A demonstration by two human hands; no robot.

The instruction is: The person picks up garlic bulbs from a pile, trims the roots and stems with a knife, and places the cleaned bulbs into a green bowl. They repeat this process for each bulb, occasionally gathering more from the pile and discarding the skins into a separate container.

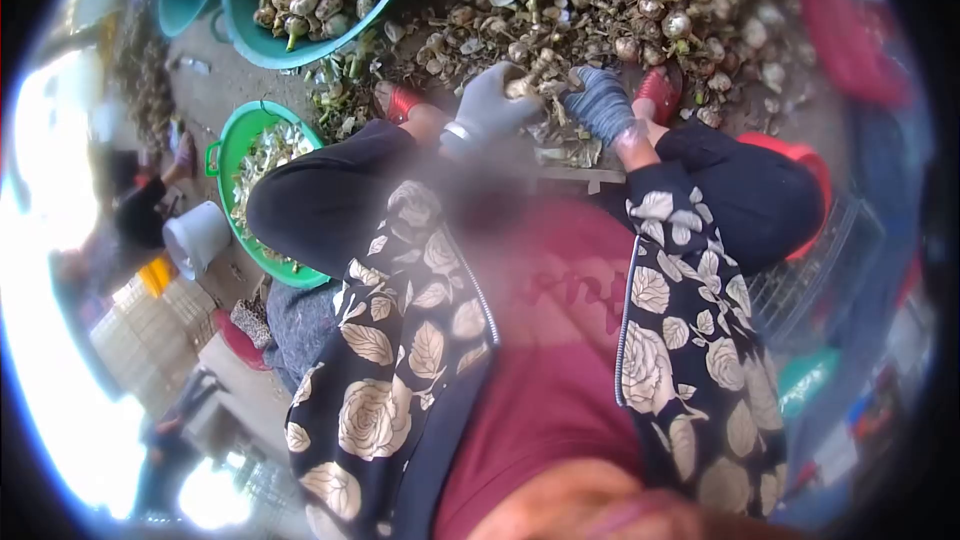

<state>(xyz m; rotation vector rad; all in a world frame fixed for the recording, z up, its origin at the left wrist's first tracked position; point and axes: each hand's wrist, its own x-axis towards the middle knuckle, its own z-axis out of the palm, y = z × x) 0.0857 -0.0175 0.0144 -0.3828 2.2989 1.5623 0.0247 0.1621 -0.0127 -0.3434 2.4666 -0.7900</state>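
Note:
My left hand [495, 105], in a pale grey glove, is closed around a garlic bulb [518, 89]. Close beside it, my right hand [600, 105] wears a darker grey glove. Its fingers are curled together near the same garlic, and I cannot make out what is between them. Both hands are held between my knees, just in front of a large heap of garlic bulbs [675, 25] with dirty roots and stems. Scraps of skin and stalk [570, 150] lie below the hands.
A teal basin [258, 48] of garlic bulbs stands at the upper left. Nearer my left knee is a green basin [225, 130] with pale trimmings. A grey-white bucket [197, 240] stands beyond it. Something red and rounded [815, 175] shows beside my right leg. Another person [145, 205] is at far left.

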